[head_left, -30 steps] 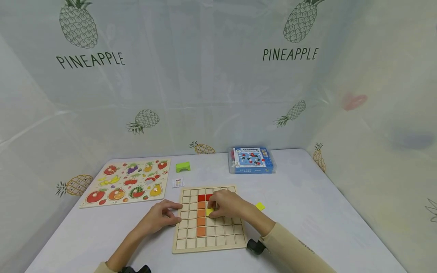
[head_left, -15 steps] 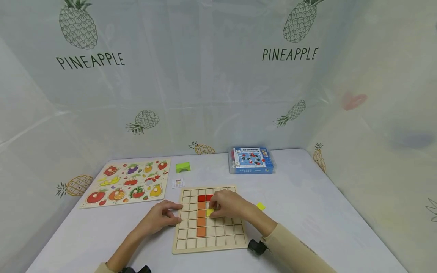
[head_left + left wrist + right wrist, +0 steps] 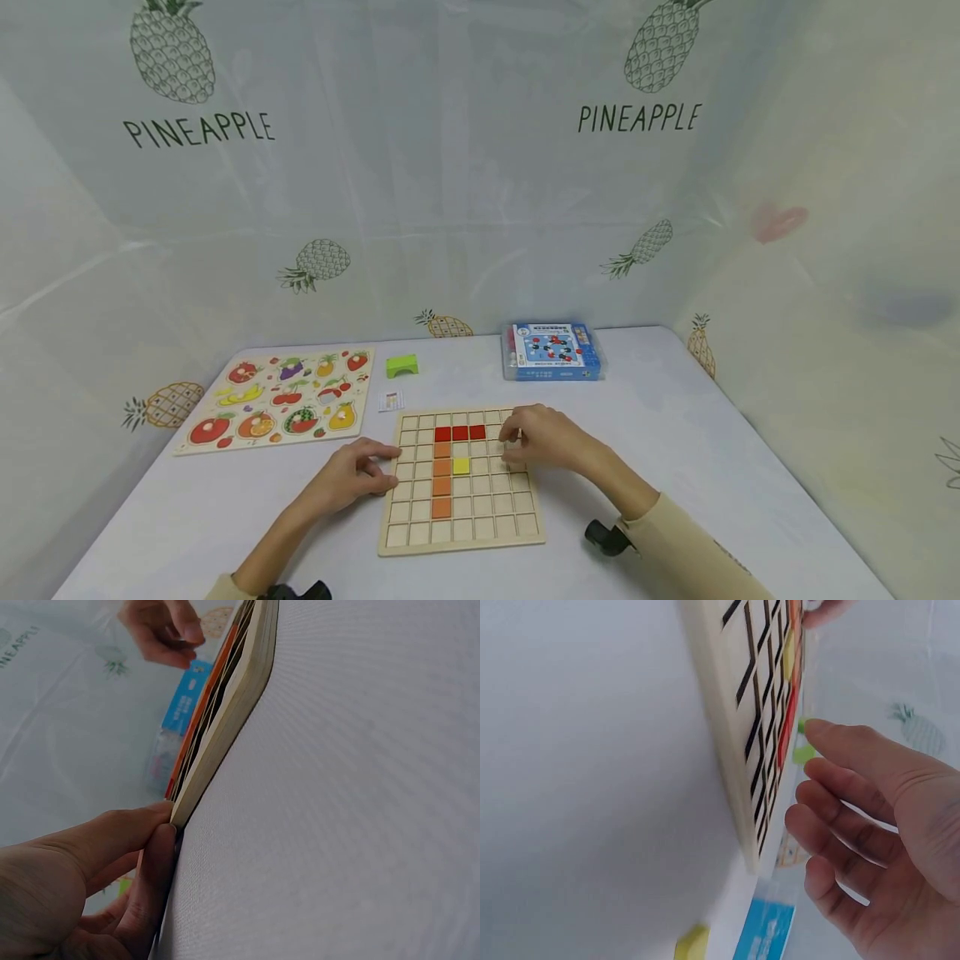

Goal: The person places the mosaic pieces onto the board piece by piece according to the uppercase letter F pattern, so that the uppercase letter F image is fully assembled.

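A wooden grid board lies on the table. It carries three red tiles in a row, several orange tiles in a column below the leftmost red one, and one yellow tile right of that column. At the board's left edge, my left hand rests with thumb and forefinger tips spread along the rim. My right hand hovers over the board's right edge, fingers loosely bent and holding nothing. Another yellow tile lies on the table beyond the board in the right wrist view; my right arm hides it from the head view.
A fruit puzzle board lies at the back left. Behind the grid board are a small printed card and a green arch block. A blue-labelled plastic case stands at the back, near the curtain.
My right hand has let go of the yellow tile, which stays in the grid, and has moved right to the board's edge. The left hand has stayed put.
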Demonstrator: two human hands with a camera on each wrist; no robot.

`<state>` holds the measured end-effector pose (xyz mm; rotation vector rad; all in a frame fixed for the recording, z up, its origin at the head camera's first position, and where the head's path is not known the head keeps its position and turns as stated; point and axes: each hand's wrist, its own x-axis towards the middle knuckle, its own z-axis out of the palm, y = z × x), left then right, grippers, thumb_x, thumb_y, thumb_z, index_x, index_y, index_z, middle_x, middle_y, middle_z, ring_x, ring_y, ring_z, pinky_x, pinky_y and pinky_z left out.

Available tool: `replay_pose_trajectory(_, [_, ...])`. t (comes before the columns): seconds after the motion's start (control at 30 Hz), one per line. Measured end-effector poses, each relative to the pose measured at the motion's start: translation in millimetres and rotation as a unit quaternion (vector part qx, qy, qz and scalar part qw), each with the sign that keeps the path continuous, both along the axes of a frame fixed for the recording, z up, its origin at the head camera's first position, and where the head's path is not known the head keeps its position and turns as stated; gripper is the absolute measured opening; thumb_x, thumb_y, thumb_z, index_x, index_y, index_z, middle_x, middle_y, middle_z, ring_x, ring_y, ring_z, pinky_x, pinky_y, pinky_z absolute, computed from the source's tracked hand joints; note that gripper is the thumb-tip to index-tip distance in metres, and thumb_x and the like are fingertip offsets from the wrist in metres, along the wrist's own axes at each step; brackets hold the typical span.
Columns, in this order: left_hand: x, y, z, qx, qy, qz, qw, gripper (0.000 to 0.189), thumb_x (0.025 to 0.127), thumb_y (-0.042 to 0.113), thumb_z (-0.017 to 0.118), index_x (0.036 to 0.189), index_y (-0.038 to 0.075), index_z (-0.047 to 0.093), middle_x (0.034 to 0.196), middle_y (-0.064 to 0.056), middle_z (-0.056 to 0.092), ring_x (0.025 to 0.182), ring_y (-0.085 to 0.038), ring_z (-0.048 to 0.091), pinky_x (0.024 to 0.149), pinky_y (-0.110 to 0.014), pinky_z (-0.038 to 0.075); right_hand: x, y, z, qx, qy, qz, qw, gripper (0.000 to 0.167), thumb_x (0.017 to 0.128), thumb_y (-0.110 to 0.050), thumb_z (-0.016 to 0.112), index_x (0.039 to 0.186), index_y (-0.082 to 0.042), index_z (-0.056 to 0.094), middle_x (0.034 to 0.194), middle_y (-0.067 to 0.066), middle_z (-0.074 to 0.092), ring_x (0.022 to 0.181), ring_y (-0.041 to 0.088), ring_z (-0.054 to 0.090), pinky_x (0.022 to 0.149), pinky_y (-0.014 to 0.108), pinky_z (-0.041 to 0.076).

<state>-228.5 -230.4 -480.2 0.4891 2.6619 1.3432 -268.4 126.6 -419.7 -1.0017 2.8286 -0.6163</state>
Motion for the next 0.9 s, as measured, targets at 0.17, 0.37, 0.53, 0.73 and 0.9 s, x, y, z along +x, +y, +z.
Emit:
replay_pose_trajectory(0.17, [-0.7,-0.1,0.7,-0.001,0.000,0.000,1.0000,0.044,0.082,0.030,0.079,0.122,0.011,0.068,0.116,-0.011,0.061,0.075,-0.007,0.061,0.066,-0.020,0.047,-0.6,24,-2.9,0.002,0.011,-0.023,0.9997,0.020,0.081,-0.027,0.080,0.097,-0.016,0.075,0.092,-0.006,0.067,0.075,0.008,0.056,0.063,0.021,0.045])
replay_pose_trajectory(0.37, [0.4,0.0,1.1,-0.005,0.001,-0.001,1.0000,0.044,0.083,0.029,0.079,0.122,0.012,0.068,0.116,-0.010,0.061,0.075,-0.007,0.061,0.066,-0.019,0.047,-0.1,52,-7.0,0.004,0.023,-0.043,0.9988,0.020,0.080,-0.026,0.081,0.096,-0.017,0.075,0.088,-0.007,0.066,0.073,0.008,0.055,0.062,0.020,0.043])
replay_pose_trajectory(0.53, [0.2,-0.3,0.2,-0.001,-0.001,-0.003,1.0000,0.044,0.083,0.028,0.079,0.122,0.011,0.068,0.115,-0.011,0.061,0.075,-0.007,0.062,0.065,-0.019,0.048,-1.0,71,-11.1,-0.001,0.025,-0.052,0.9983,0.020,0.079,-0.025,0.081,0.095,-0.015,0.074,0.088,-0.006,0.067,0.072,0.005,0.054,0.063,0.020,0.043])
replay_pose_trajectory(0.73, [-0.2,-0.1,0.6,-0.002,-0.002,0.000,1.0000,0.044,0.083,0.028,0.079,0.122,0.011,0.068,0.112,-0.009,0.061,0.074,-0.007,0.061,0.065,-0.019,0.047,0.2,85,-15.9,-0.002,0.023,-0.064,0.9977,0.019,0.078,-0.021,0.082,0.094,-0.014,0.074,0.087,-0.007,0.068,0.072,0.005,0.053,0.064,0.020,0.044])
replay_pose_trajectory(0.9, [-0.6,-0.3,0.5,-0.003,-0.004,0.001,1.0000,0.044,0.083,0.028,0.079,0.122,0.012,0.068,0.113,-0.010,0.061,0.075,-0.008,0.061,0.065,-0.020,0.047,0.5,92,-17.7,-0.012,0.014,-0.060,0.9980,0.018,0.079,-0.019,0.081,0.095,-0.015,0.075,0.087,-0.006,0.066,0.072,0.009,0.055,0.062,0.020,0.044])
